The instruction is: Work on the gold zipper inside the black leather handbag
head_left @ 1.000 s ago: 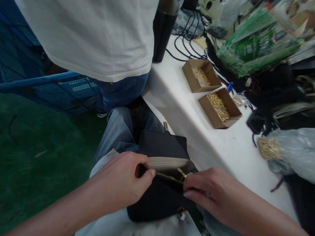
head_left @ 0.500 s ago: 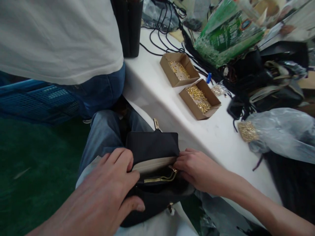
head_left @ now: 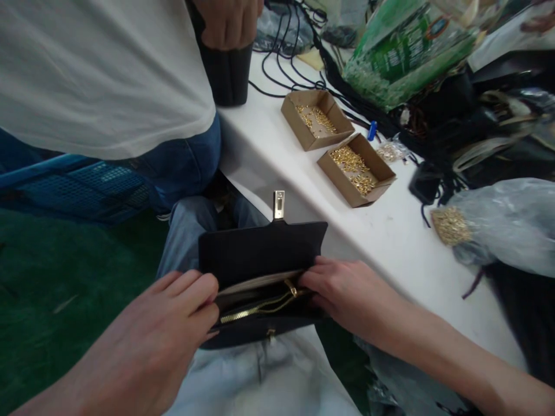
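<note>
A small black handbag [head_left: 260,248] rests over my lap, its flap raised and its mouth facing me. On the flap's tab stands a gold clasp plate [head_left: 279,205]. Inside the bag a gold zipper [head_left: 251,312] runs across, its pull near my right fingers. My left hand [head_left: 173,312] is closed on the bag's left edge, the thumb hidden partly behind the side. My right hand [head_left: 338,289] pinches the right edge beside the zipper's end. A small gold fitting [head_left: 271,333] shows on the bag's front.
On the white table [head_left: 390,242] stand two cardboard boxes [head_left: 359,173] of small gold parts. Plastic bags [head_left: 511,225], black cords [head_left: 277,63] and dark bags lie beyond. A co-worker in a white shirt [head_left: 108,75] is at the left, a hand on a black item, by a blue crate [head_left: 78,190].
My left hand has moved left and closed round the bag's left edge. The bag has turned, its flap and clasp plate now facing me more fully. The co-worker's hand has come into view.
</note>
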`<state>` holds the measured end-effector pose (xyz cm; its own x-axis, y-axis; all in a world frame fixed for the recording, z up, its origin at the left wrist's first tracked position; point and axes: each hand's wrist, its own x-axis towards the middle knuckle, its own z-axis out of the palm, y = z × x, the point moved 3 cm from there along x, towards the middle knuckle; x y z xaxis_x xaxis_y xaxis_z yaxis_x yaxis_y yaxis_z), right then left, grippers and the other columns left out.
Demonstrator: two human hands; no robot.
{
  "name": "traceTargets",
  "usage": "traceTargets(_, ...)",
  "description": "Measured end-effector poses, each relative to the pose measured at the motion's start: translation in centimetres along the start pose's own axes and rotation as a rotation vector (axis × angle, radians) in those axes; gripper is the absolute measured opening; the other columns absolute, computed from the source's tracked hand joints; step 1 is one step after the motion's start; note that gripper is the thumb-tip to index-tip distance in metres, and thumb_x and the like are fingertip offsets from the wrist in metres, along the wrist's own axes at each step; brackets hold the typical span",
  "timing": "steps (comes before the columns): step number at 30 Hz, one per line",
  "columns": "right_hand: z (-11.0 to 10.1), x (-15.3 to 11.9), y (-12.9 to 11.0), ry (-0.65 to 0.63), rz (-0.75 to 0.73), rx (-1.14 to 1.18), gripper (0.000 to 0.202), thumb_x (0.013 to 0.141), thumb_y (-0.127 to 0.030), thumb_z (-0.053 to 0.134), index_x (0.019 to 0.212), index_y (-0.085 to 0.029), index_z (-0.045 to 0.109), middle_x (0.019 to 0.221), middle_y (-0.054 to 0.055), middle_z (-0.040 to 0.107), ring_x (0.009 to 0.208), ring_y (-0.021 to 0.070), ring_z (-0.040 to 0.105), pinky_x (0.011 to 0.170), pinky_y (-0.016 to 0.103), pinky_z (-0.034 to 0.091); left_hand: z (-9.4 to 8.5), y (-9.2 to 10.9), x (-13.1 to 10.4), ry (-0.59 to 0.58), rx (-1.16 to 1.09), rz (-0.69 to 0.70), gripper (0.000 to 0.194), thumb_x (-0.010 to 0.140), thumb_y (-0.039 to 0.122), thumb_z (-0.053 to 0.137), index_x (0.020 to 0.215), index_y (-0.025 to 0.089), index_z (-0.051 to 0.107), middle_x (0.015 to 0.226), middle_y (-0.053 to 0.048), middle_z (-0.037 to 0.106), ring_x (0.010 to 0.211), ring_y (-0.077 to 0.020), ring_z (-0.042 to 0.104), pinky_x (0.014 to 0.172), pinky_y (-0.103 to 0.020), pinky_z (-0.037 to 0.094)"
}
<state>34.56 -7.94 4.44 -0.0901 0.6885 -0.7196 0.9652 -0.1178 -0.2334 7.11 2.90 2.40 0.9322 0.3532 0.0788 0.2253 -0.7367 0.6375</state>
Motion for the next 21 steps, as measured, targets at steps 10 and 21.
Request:
traceTargets(10,-0.8,-0.1,-0.2,0.197,-0.161,0.161,0.044,0.093,-0.009,0.080,0.133,-0.027,0.078,0.121,0.003,0.084,0.114,0.0276,0.072,0.100,0.041,0.048,1.6,-2.8,-1.0,-0.030,0.006,-0.073,0.035,0.113,0.019,0.044,0.082,0.021,0.060,0.097,-0.005,0.061,0.084,-0.0204,0.057,0.074,-0.039,0.044)
traceTargets(21,-0.8,0.4,-0.9,0.057,-0.023,0.004,0.019,0.099,-0.015,0.068,0.102,-0.022,0.084,0.096,0.009,0.084,0.085,0.0234,0.078,0.070,0.031,0.045,1.2,0.8,3.9,-0.261,0.134,-0.102,0.050,0.086,0.046,0.092,0.123,0.018,0.074,0.134,-0.015,0.066,0.121,-0.0379,0.063,0.105,-0.057,0.055)
